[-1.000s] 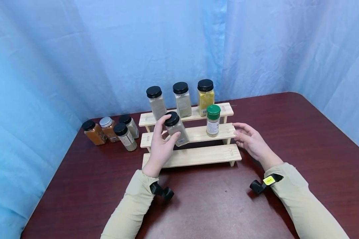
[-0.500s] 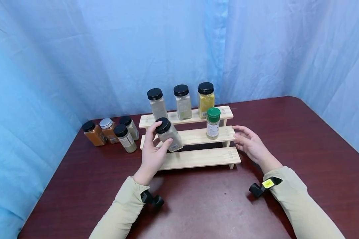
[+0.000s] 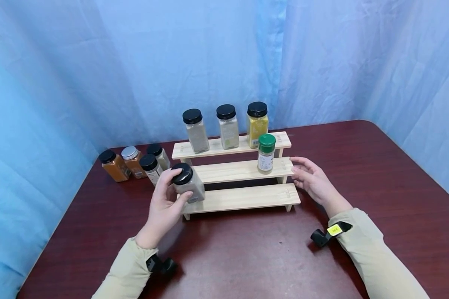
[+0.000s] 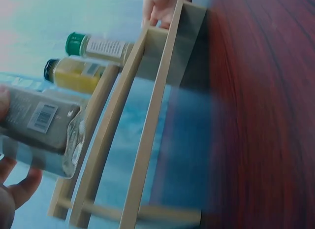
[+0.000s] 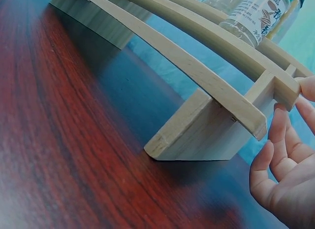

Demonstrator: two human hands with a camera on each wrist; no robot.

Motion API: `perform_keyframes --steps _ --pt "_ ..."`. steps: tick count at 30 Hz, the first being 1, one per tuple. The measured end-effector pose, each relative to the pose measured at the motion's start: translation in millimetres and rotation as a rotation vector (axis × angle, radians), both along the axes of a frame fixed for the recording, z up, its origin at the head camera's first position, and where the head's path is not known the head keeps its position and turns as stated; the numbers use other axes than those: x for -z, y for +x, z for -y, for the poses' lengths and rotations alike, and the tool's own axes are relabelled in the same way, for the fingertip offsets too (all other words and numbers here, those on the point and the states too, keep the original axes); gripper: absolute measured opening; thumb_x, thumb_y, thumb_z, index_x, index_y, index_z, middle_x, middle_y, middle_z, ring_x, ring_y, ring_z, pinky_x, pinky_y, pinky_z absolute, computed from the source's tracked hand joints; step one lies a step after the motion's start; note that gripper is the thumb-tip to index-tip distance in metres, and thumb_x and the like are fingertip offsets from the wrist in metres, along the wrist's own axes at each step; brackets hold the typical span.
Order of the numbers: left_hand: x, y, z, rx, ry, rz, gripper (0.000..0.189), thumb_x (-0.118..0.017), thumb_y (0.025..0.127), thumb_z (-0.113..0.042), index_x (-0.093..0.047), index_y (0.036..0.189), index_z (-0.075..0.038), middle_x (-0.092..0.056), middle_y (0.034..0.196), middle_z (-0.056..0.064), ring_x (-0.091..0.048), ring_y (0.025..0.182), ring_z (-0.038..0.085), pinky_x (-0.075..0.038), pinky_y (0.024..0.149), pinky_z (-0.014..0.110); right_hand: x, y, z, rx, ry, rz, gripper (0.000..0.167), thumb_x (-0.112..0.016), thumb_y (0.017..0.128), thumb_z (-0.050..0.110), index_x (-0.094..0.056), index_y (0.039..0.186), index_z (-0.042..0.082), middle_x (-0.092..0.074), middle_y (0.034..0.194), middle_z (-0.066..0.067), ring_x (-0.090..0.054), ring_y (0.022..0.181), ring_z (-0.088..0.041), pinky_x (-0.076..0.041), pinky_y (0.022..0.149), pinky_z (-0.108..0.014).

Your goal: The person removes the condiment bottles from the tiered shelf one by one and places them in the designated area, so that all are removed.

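- Left hand: grasping a grey-filled jar, black-lidded, tilted, at the left end of the wooden rack.
- Right hand: unclenched, touching the right end of the middle shelf.
- Green-lidded jar: upright, middle shelf, right.
- Three black-lidded jars: upright, top shelf.
- Four jars: grouped on counter, left.

A dark red table bears a three-tiered wooden rack and four jars.

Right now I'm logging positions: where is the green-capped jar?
In the head view, the green-capped jar stands near the right end of the middle shelf, in front of the yellow jar and left of the right hand.
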State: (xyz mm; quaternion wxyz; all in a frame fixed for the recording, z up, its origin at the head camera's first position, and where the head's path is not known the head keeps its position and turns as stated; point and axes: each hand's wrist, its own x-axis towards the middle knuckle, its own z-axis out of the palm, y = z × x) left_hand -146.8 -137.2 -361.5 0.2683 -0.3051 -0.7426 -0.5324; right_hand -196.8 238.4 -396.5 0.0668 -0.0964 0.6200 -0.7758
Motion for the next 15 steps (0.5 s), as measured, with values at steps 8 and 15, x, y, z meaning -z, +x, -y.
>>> perform_keyframes --steps 8,15 --pt "3.1 12.7 35.5 -0.095 -0.144 0.027 0.064 -0.067 0.068 0.025 -0.046 0.125 0.005 -0.048 0.122 0.015 -0.047 0.113 -0.003 -0.045 0.085 0.007 1.4 0.2 0 0.003 -0.015 -0.015 0.024 -0.050 0.097 0.007 -0.056 0.113 0.024 -0.060 0.091 0.007 -0.056 0.074 -0.003 -0.050 0.064 -0.016" --pt "9.0 16.6 64.1 -0.248 -0.189 0.090 0.064 -0.064 0.072 0.024 -0.042 0.128 0.007 -0.048 0.127 0.003 -0.044 0.114 -0.010 -0.038 0.092 0.003 1.9 -0.5 0 0.000 -0.006 -0.010 0.023 -0.051 0.097 0.008 -0.054 0.115 0.023 -0.060 0.093 0.007 -0.056 0.074 -0.004 -0.050 0.065 -0.017"
